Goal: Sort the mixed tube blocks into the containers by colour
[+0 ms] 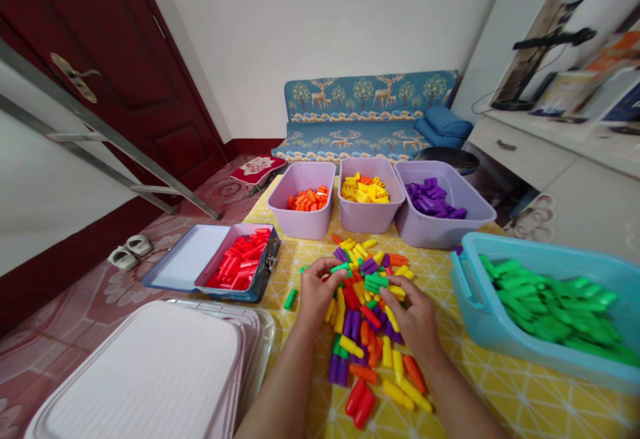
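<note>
Yellow tablecloth [525, 399] carries a mixed peg pile [365, 312] between the hands, largely unsorted. Left hand [315, 292] pinches a green peg [341, 267]; right hand [413, 316] curls on the pile, hold unclear. Beyond them lilac tubs [370, 219], and rightward a blue basket [490, 326], already hold single colours.

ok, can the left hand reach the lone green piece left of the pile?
Likely yes: the green piece lies alone on the tablecloth beside the left hand, nothing between.
</note>
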The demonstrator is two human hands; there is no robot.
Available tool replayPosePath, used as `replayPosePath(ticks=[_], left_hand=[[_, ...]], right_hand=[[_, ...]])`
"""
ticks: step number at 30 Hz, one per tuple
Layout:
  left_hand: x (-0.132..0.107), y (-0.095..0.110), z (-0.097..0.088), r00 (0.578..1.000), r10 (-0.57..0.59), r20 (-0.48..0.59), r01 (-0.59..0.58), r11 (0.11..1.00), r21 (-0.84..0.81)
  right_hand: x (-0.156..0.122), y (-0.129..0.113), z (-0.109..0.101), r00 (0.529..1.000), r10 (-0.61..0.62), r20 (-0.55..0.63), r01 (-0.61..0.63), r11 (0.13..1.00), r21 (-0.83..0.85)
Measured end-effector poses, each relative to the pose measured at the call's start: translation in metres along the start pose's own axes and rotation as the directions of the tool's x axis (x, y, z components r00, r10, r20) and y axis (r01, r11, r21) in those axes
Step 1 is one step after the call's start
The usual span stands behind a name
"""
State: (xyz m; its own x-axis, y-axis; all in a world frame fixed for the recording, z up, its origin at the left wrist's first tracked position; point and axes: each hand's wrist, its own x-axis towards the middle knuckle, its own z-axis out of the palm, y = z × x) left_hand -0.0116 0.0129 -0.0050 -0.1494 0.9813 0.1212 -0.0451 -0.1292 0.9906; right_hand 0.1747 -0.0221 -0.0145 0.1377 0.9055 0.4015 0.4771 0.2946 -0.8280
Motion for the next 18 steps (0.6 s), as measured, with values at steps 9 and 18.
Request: replayPosePath(ticks=[9,18], left_hand=[[-0.011,0.008,0.009,0.982,0.005,0.186,-0.001,1.000,-0.022],[-0.014,0.013,0.009,0.921,0.001,0.391,0.091,0.972,-0.216]], right_hand=[[-0.006,-0.023,0.007,0.987,-0.005,0.160,-0.015,0.992,0.125],[0.001,-0.013,0.004,0.981,0.026,0.194,-0.038,0.998,0.055]])
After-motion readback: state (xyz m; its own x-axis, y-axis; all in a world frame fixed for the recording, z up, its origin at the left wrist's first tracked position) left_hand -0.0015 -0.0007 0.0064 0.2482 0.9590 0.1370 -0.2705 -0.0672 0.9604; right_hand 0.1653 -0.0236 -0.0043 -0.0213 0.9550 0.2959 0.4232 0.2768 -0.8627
